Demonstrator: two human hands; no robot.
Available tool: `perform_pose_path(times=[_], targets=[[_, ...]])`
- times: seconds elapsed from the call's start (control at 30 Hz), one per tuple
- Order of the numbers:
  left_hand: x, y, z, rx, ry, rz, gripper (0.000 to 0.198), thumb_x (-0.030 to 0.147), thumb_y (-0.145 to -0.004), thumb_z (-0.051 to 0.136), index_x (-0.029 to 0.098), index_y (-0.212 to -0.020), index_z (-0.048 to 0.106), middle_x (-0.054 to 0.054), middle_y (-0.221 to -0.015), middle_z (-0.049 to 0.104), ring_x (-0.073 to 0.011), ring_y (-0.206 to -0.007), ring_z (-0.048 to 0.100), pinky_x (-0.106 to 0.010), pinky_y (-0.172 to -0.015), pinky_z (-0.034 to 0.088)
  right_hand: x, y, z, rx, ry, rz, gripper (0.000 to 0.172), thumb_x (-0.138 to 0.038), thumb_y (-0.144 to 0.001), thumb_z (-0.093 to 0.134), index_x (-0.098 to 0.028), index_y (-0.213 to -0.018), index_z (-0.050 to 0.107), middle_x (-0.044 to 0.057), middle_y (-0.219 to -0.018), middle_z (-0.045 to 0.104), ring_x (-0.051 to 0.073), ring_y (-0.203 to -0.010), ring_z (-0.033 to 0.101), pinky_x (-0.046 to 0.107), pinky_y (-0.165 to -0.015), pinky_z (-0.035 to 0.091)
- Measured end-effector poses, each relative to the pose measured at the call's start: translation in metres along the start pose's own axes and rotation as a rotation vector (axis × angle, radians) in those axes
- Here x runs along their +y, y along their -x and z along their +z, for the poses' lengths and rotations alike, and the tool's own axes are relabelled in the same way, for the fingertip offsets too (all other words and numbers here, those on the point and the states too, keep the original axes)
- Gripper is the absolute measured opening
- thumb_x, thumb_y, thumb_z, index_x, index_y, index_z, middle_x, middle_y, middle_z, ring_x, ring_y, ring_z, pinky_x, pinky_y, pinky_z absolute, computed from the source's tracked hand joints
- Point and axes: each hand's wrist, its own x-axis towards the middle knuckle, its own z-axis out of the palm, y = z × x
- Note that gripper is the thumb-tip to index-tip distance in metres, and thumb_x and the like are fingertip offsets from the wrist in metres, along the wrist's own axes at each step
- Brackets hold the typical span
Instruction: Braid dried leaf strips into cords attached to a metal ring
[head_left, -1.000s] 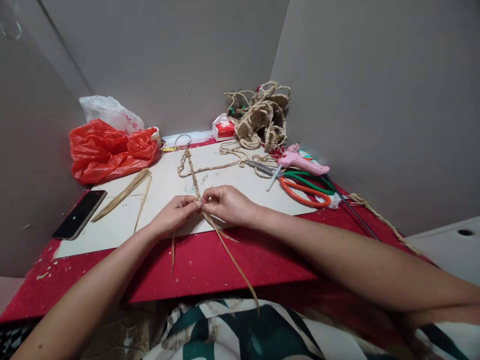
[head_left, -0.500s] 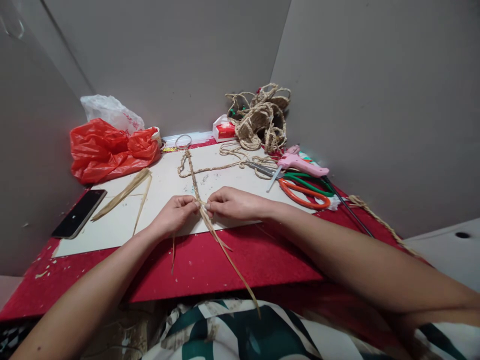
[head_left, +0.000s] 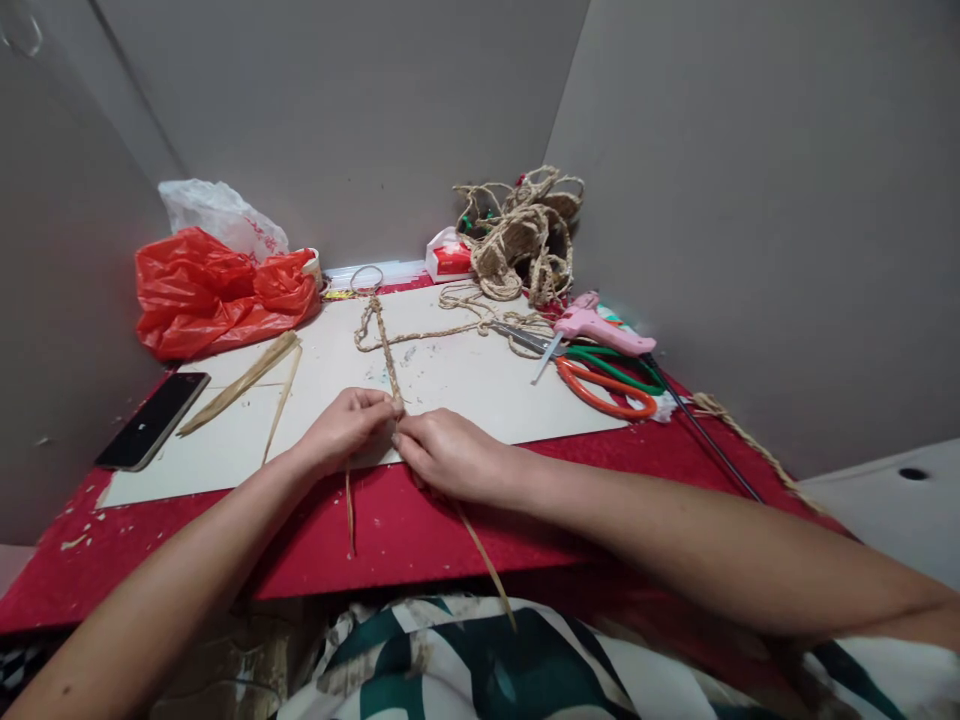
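A straw braid (head_left: pixel 387 352) runs from the far part of the white board (head_left: pixel 322 375) down to my fingertips. My left hand (head_left: pixel 354 425) pinches the braid's near end between thumb and forefinger. Just right of it and a little lower, my right hand (head_left: pixel 444 450) is closed on the loose straw strands at that end, its fingers partly hidden beneath the palm. One strand (head_left: pixel 489 565) hangs out below my right hand over the table edge, and another short strand (head_left: pixel 350 510) dangles under my left hand.
Dry straw leaves (head_left: pixel 240 388) and a phone (head_left: pixel 154 420) lie on the left, with a red plastic bag (head_left: pixel 199 295) behind. Scissors (head_left: pixel 604 395), a pink glue gun (head_left: pixel 596 325) and its cable are on the right. Coiled straw rope (head_left: pixel 525 245) sits beside a tissue pack (head_left: pixel 450 260).
My right hand has moved down and left, closing over the loose strands that fanned out before. My left hand keeps its pinch at nearly the same place.
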Motion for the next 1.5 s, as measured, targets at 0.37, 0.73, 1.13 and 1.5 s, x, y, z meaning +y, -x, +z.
perform_pose_path(times=[0.37, 0.73, 1.13, 1.5], targets=[[0.008, 0.005, -0.004, -0.06, 0.032, 0.019, 0.021, 0.032, -0.072, 0.066, 0.014, -0.071, 0.056, 0.01, -0.04, 0.032, -0.0019, -0.034, 0.018, -0.018, -0.036, 0.009, 0.015, -0.017, -0.036, 0.278, -0.554, 0.098, 0.03, -0.037, -0.088, 0.05, -0.011, -0.074, 0.058, 0.003, -0.065, 0.059, 0.009, -0.055, 0.054, 0.019, -0.053, 0.04], [-0.002, 0.0, -0.009, -0.094, -0.189, 0.127, 0.022, 0.035, -0.076, 0.059, 0.013, -0.076, 0.06, 0.0, -0.064, 0.057, -0.0077, -0.055, 0.045, -0.019, -0.053, 0.033, 0.028, -0.031, -0.026, -0.35, -0.925, 0.387, 0.03, -0.027, -0.089, 0.047, -0.016, -0.061, 0.045, -0.01, -0.038, 0.026, 0.002, -0.029, 0.015, 0.016, -0.03, 0.01], [0.015, 0.023, -0.006, 0.099, -0.96, 0.297, 0.028, 0.031, -0.083, 0.045, 0.016, -0.062, 0.054, 0.001, -0.056, 0.049, -0.0127, -0.055, 0.042, -0.023, -0.055, 0.028, 0.013, -0.027, -0.005, 0.045, -0.766, 0.392, 0.022, -0.017, -0.079, 0.049, -0.012, -0.06, 0.057, -0.008, -0.028, 0.03, 0.004, -0.025, 0.02, 0.02, -0.03, 0.009], [-0.014, 0.044, 0.048, 0.266, -1.534, 0.124, 0.034, 0.012, -0.084, 0.032, 0.011, -0.111, 0.053, -0.016, -0.082, 0.065, -0.0246, -0.071, 0.061, -0.031, -0.065, 0.037, 0.011, -0.023, -0.005, -0.044, -1.165, 0.436, 0.018, -0.014, -0.077, 0.052, -0.014, -0.061, 0.046, -0.01, -0.038, 0.026, 0.002, -0.032, 0.016, 0.014, -0.031, 0.011]])
